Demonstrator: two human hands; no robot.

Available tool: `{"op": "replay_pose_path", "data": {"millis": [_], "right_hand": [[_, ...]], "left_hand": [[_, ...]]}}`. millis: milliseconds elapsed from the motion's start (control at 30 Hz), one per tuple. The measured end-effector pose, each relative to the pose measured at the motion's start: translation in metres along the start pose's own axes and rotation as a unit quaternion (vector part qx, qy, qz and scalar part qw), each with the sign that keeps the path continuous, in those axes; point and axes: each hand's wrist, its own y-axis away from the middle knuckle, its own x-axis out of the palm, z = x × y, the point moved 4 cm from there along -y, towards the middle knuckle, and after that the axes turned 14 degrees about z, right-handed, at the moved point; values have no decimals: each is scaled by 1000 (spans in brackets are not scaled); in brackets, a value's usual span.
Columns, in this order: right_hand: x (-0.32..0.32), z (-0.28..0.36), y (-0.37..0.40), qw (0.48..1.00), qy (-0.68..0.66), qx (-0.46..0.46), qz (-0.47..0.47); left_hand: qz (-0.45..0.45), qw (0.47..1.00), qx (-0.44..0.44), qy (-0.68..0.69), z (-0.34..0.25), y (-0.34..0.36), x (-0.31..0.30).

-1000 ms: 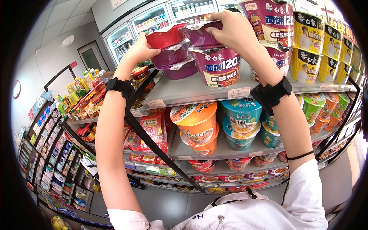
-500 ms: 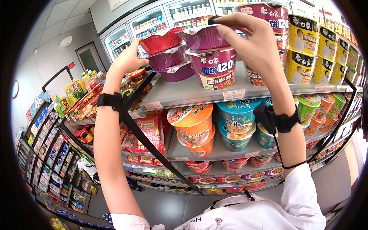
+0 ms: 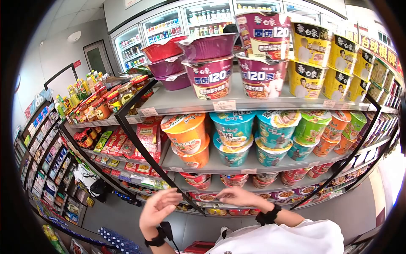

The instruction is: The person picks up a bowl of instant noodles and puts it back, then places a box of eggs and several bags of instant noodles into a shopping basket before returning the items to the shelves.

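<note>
Left hand point(image 3: 158, 208): grip apart. Right hand point(image 3: 240, 199): fingers bent, grip unclear (fingertips too small to tell). Beyond them, red tubs point(image 3: 197, 181) sit on a lower shelf point(image 3: 216, 184), tops partly hidden.

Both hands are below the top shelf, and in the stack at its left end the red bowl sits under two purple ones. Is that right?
No: the head view shows the red bowl on top of the two purple bowls. The left hand and right hand are below the top shelf, as you say.
</note>
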Motion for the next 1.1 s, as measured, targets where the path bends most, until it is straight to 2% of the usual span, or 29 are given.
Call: {"op": "replay_pose_path", "data": {"millis": [33,100,133,167,200,233,300,367,400,433,467,500,567,667,700,800,900,1033,1100], "right_hand": [[26,-44,2,999,-28,27,4],[84,-116,17,996,-1,27,83],[113,-140,32,983,2,88,160],[140,-164,50,961,5,146,236],[167,-188,69,957,8,121,262],[188,-209,86,953,9,94,289],[216,-233,121,927,-28,159,338],[252,-254,154,903,-35,192,382],[263,-256,166,897,-21,203,392],[275,-259,176,890,-4,213,404],[291,-277,180,902,4,171,396],[313,-290,186,915,9,127,383],[321,-266,193,894,23,186,407],[320,-210,200,908,57,178,374],[317,-192,203,912,76,177,363],[334,-194,207,887,28,229,399],[342,-184,208,894,40,267,358],[361,-176,205,911,29,298,284],[367,-173,199,919,26,320,230]], "left_hand": [[-46,995,-22,81,51,18,19],[-224,962,-150,39,178,75,58],[-286,929,-207,-112,233,110,90],[-287,878,-286,-257,293,155,121],[-262,833,-372,-314,307,186,165],[-296,779,-440,-334,304,208,210],[-342,656,-577,-346,294,250,303],[-285,679,-596,-321,430,359,347],[-286,686,-592,-312,397,356,368],[-288,694,-587,-303,336,334,387],[-344,641,-613,-308,295,315,392],[-366,662,-600,-259,316,339,395],[-375,654,-601,-265,318,355,394],[-372,648,-585,-315,320,362,385],[-354,662,-572,-330,326,366,383],[-348,658,-582,-329,320,366,380],[-328,664,-602,-299,306,364,381],[-318,673,-570,-347,326,390,393],[-320,689,-567,-320,321,392,391]]}}
